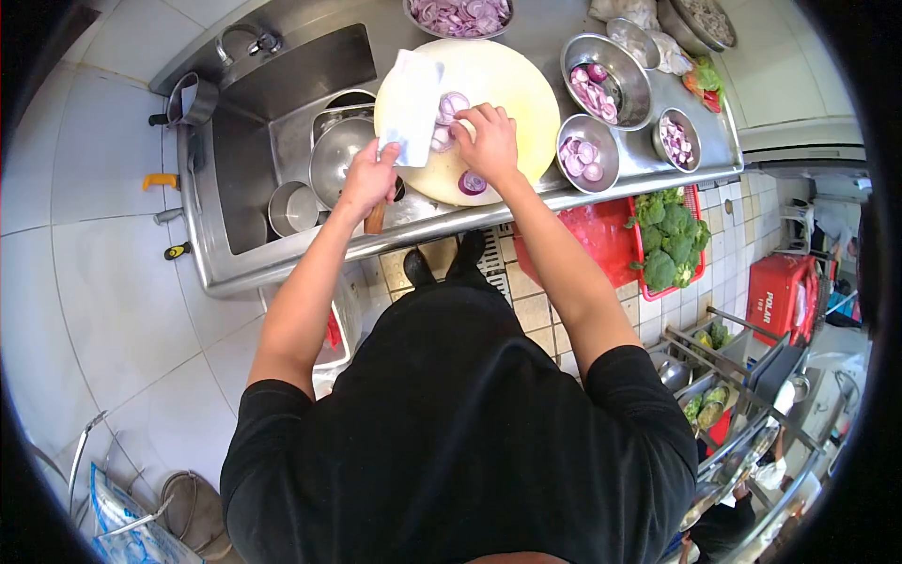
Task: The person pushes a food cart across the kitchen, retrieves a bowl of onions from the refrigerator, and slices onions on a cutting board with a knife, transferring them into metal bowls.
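Observation:
My left hand [368, 180] is closed round the wooden handle [375, 218] of a cleaver [411, 108]. Its broad, shiny blade lies over the left part of a round, pale yellow cutting board [531, 80]. Sliced red onion [451, 105] sits against the blade's right side. The curved fingers of my right hand [489, 141] are on those slices, pinching at their right edge. A cut piece of red onion [472, 182] rests near the board's front edge, below my right hand.
Metal bowls of onion [587, 155] stand right of the board, and a heaped bowl of slices [460, 17] behind it. To the left is a sink [246, 141] holding pans. A red basket of broccoli [669, 240] sits below the counter's right side. Shelving [733, 376] stands further right.

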`<action>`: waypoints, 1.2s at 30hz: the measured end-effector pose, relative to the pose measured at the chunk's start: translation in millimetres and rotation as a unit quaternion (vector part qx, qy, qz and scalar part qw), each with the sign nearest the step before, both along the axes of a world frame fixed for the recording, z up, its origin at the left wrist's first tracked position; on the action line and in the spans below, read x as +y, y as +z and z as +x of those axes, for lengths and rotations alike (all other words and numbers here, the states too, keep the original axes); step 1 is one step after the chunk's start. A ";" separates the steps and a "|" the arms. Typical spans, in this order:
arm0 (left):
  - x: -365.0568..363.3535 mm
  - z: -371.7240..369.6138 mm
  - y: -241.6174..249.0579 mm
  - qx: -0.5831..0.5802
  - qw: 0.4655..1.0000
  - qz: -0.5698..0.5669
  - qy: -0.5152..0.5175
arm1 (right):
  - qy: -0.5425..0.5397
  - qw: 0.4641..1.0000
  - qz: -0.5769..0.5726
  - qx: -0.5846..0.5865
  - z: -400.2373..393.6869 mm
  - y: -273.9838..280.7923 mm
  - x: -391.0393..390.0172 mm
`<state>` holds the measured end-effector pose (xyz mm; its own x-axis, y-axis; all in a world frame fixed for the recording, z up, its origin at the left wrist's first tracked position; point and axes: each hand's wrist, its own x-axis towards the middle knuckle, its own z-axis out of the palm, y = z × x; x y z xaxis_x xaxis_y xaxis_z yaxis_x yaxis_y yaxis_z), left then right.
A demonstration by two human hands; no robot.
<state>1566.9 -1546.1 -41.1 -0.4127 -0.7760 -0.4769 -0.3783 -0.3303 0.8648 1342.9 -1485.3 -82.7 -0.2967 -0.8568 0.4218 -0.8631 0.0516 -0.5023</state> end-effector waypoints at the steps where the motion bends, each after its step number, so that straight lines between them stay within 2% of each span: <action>1: -3.6 6.3 -3.5 0.006 1.000 0.000 0.021 | 0.002 1.000 -0.013 -0.006 -3.5 -2.2 5.9; 3: 6.9 21.3 -7.0 0.015 0.998 0.053 0.009 | 0.008 0.999 -0.037 -0.019 -6.9 -5.6 29.7; 5: 30.4 33.6 -7.7 0.030 0.991 0.128 0.004 | 0.052 0.998 -0.010 -0.030 3.7 -3.1 68.2; 7: 50.8 41.7 -29.2 0.039 0.983 0.179 -0.017 | 0.084 0.995 0.006 -0.060 18.0 -10.8 94.7; 12: 74.0 42.8 -54.7 0.055 0.974 0.216 -0.038 | 0.095 0.993 0.059 0.025 29.1 -22.7 104.7; 19: 73.6 39.8 -55.3 0.054 0.973 0.219 -0.046 | 0.090 0.989 0.069 0.097 28.3 -33.3 105.0; 29: 74.6 47.1 -64.3 0.044 0.972 0.219 -0.072 | 0.102 0.985 0.095 0.102 25.8 -30.6 102.6; 36: 70.2 51.7 -43.7 -0.012 0.974 0.207 -0.094 | 0.103 0.986 0.089 0.100 25.1 -29.4 101.9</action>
